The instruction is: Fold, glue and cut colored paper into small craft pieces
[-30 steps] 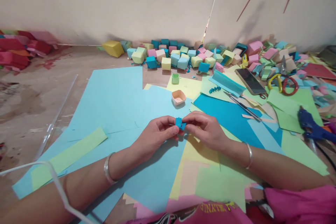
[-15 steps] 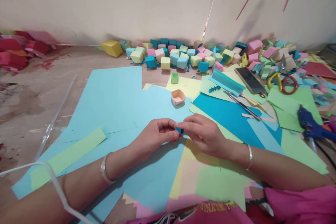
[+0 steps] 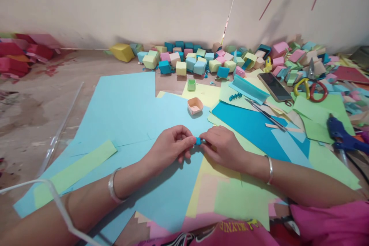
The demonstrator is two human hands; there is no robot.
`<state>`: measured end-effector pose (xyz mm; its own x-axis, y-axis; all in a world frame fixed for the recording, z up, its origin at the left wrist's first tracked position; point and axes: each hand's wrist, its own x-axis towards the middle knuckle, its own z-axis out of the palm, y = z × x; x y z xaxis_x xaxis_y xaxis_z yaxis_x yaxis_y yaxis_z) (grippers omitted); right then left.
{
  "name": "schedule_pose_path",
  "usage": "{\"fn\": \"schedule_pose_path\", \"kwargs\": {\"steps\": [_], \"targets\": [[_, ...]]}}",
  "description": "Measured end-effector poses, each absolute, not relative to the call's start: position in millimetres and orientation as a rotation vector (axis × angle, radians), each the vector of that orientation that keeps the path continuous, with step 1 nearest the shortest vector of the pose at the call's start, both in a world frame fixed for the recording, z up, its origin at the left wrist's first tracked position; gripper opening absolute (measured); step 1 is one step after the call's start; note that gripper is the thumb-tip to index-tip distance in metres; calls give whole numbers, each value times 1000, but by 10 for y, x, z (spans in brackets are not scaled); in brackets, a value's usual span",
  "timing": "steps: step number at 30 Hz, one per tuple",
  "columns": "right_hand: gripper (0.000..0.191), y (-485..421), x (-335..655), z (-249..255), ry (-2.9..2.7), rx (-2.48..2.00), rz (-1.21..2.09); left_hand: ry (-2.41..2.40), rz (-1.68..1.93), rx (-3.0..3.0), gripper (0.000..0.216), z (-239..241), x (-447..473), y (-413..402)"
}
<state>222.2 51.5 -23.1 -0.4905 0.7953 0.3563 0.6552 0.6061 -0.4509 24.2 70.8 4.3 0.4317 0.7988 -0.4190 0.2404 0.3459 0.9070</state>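
Note:
A tiny blue folded paper piece [image 3: 198,141] is held above the light blue sheet [image 3: 127,107], between my two hands. My left hand [image 3: 168,146] pinches its left side between thumb and fingers. From the other side, the fingertips of my right hand [image 3: 223,146] close on its right edge; the exact contact there is partly hidden. Just beyond my hands stands an open peach paper box [image 3: 195,106], with a smaller green paper box [image 3: 191,85] behind it.
Folded paper cubes [image 3: 181,68] line the wall. On the right lie tweezers [image 3: 266,115], a phone [image 3: 275,87], scissors [image 3: 311,88] and a blue glue gun [image 3: 343,134]. A green paper strip [image 3: 75,173] lies left, near a white cable [image 3: 62,203] crossing my left forearm.
My right fingers have drawn back slightly to the right from over the blue paper piece. More of the piece now shows between my hands.

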Motion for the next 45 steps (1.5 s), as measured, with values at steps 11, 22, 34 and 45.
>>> {"fn": "schedule_pose_path", "kwargs": {"steps": [11, 22, 34, 45], "targets": [[18, 522, 2213, -300, -2309, -1259, 417, 1220, 673, 1991, 26, -62, 260, 717], [18, 574, 2222, -206, -2246, -1446, 570, 1094, 601, 2238, 27, -138, 253, 734], [8, 603, 2251, -209, -2225, -1371, 546, 1040, 671, 2307, 26, -163, 234, 750], [25, 589, 2201, -269, -2353, -1253, -49, 1026, 651, 2450, 20, -169, 265, 693]]}}
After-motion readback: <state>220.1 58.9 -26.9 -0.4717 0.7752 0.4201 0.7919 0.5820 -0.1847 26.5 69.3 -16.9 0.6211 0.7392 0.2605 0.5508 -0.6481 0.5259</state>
